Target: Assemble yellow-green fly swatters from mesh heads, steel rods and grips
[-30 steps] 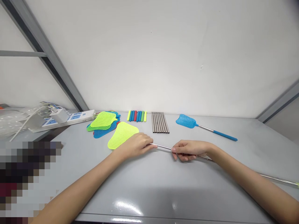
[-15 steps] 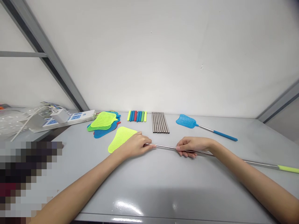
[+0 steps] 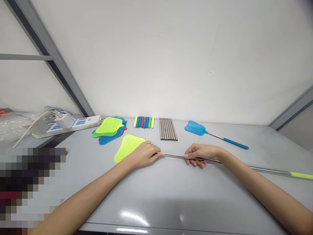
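Observation:
A yellow-green fly swatter (image 3: 129,147) with a long telescopic metal rod stretches across the grey table under both hands. My left hand (image 3: 148,153) is closed around the rod near the mesh head, hiding the joint between them. Farther right, my right hand (image 3: 199,155) pinches the rod between thumb and fingers, its palm turned partly up. Past my right forearm, the rod ends in a yellow-green grip (image 3: 300,175) that runs to the picture's right edge. Behind my right hand lies a whole blue fly swatter (image 3: 195,128) with a short rod and blue handle.
Loose swatter heads (image 3: 110,126) in several colours are stacked at the back left. Coloured handle grips (image 3: 142,122) lie in a row beside metal tubes (image 3: 168,129) near the wall. A white power strip (image 3: 85,122) with cables and clear plastic sits at the far left.
My left hand and the yellow-green head have shifted slightly right, and the grip at the far end slightly left. My right hand is almost still. Both hands keep their hold.

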A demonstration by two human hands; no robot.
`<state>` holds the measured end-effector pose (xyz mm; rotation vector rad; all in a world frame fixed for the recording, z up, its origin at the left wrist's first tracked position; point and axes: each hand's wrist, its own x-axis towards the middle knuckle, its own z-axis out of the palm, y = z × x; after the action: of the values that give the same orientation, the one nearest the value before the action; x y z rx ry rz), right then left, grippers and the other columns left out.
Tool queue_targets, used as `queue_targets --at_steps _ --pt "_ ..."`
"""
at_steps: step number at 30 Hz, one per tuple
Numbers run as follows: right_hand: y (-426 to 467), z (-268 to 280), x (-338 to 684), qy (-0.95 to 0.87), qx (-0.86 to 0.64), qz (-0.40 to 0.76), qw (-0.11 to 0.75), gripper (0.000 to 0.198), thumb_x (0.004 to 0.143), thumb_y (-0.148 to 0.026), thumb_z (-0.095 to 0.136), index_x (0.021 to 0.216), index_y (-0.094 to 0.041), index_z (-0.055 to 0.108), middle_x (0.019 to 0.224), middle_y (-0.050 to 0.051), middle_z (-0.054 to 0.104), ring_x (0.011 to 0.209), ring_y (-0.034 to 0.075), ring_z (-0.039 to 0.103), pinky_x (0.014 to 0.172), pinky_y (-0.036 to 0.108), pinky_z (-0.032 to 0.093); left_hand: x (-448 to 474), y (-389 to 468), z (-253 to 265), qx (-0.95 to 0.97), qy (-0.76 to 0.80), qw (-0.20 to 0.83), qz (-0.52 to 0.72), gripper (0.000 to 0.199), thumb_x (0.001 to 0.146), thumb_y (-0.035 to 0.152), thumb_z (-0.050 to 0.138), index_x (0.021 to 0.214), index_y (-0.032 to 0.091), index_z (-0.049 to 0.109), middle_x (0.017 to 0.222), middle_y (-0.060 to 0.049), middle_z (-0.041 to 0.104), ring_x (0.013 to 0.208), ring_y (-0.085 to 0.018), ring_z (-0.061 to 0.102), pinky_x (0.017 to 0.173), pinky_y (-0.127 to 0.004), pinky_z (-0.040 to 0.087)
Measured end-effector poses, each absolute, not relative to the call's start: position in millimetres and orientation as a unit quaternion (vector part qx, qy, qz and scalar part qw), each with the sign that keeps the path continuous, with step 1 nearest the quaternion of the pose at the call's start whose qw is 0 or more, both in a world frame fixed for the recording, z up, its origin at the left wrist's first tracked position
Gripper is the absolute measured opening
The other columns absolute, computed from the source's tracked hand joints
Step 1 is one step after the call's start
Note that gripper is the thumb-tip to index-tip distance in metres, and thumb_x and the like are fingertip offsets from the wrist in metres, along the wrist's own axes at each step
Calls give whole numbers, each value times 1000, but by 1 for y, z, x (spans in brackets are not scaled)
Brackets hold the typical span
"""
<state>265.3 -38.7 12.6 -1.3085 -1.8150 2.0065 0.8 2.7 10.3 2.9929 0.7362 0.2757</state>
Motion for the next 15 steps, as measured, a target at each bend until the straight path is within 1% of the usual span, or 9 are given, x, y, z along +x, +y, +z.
queue_targets --at_steps 2,5,8,15 --pt "-39 13 266 -601 -422 674 75 31 79 -39 50 75 -10 58 50 -5 47 32 2 39 32 15 29 2 0 10 966 244 21 85 44 90 42 23 60 17 43 55 1 51 55 -12 44 61 -25 29" --pt "-39 14 267 -595 -421 680 80 28 79 -36 52 73 -9 58 48 -7 41 30 0 31 31 15 23 3 -5 8 962 260 15 79 43 90 40 24 60 17 44 56 1 53 54 -12 46 59 -25 29" --pt "-38 13 269 -589 -429 680 75 28 78 -36 52 73 -9 59 48 -7 38 30 0 28 30 16 17 6 -10 5 960 270 6 79 42 90 39 24 60 17 44 59 0 56 55 -12 48 58 -26 29" --pt "-38 13 268 -594 -422 682 67 28 78 -36 52 72 -9 58 47 -8 36 30 0 26 29 16 14 11 -16 4 959 272 -20 78 38 89 35 26 62 17 45 61 0 58 56 -13 52 56 -26 30"
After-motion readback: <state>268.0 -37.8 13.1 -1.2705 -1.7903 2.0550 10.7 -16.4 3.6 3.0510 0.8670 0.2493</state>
